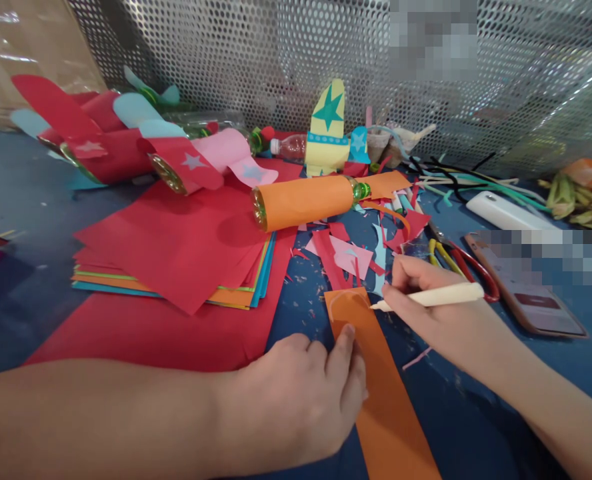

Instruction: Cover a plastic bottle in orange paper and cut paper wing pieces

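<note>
An orange paper strip [389,407] lies on the blue surface in front of me, with a faint curved line near its far end. My left hand [311,390] rests on the strip with its fingers curled, the index fingertip pressing it down. A white marker [436,296] is pinched in my right hand [426,303], its tip at the strip's right edge near the far end. Just beyond lies a bottle wrapped in orange paper [306,202], its green neck pointing right.
Left stands a stack of coloured paper [191,247]; red and pink paper-wrapped bottles [111,133] lie behind it. Paper scraps [346,253], scissors [463,260] and a phone [526,287] are to the right. A yellow paper rocket [326,133] leans near the perforated metal panel [256,60].
</note>
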Demonstrator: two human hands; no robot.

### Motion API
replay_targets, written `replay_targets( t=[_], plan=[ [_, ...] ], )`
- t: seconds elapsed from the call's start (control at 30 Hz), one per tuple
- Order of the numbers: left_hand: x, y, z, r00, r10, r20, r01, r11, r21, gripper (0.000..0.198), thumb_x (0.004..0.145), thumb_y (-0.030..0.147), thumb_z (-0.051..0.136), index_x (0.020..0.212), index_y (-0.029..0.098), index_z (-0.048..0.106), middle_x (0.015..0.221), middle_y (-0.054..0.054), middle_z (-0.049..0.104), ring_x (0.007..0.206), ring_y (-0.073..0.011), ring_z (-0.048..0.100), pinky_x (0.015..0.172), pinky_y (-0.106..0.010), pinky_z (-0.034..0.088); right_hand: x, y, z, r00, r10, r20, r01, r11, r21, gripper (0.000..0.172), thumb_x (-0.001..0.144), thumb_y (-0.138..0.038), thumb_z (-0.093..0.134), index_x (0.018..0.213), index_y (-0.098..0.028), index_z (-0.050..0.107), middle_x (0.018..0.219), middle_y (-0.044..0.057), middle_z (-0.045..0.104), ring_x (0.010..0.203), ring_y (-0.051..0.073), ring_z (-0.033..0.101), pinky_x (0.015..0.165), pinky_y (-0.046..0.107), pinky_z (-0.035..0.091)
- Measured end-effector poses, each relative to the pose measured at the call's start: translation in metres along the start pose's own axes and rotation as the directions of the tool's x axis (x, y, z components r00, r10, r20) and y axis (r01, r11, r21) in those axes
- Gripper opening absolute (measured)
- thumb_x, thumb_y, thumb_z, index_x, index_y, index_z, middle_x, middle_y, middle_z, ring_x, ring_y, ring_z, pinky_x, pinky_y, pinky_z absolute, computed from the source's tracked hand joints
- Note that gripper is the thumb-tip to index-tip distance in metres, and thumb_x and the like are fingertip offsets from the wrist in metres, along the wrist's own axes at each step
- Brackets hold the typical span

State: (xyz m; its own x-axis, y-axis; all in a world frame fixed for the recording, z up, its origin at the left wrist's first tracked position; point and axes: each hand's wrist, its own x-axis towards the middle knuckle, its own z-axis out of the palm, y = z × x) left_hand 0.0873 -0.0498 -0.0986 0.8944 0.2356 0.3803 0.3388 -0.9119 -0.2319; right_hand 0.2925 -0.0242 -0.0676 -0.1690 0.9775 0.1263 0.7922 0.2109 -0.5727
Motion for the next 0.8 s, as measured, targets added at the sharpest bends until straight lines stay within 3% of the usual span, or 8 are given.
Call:
replay_targets(
  t=[0.6,0.8],
  plan=[
    [-0.0006,-0.0032,-0.0003,1.000,0.003,0.005,-0.003,1.000,-0.007,0.022,0.086,0.023,0.057,0.100,0.008,0.064,0.105,-0.019,0.072,0.050,-0.0183,0.063,0.040,-0.030,0.043,0.0001,-0.0043,-0.0031,0.996,0.048,0.075,-0.049,0.999,0.002,0.022,0.075,-0.026,0.046,0.060,-0.024,0.031,0.049,-0.008,0.029,0.045,0.010,0.027,0.041,0.023,0.024],
    [-0.0017,-0.0050,0.0034,0.998,-0.024,0.055,0.026,0.999,-0.027,0.016,0.086,0.021,0.054,0.098,0.014,0.061,0.107,-0.012,0.069,0.051,-0.0136,0.057,0.041,-0.030,0.042,0.0014,-0.0066,-0.0046,0.997,0.025,-0.078,-0.022,0.999,0.048,0.024,0.076,-0.026,0.049,0.056,-0.023,0.035,0.048,-0.006,0.036,0.044,0.010,0.034,0.041,0.023,0.027]
  ],
)
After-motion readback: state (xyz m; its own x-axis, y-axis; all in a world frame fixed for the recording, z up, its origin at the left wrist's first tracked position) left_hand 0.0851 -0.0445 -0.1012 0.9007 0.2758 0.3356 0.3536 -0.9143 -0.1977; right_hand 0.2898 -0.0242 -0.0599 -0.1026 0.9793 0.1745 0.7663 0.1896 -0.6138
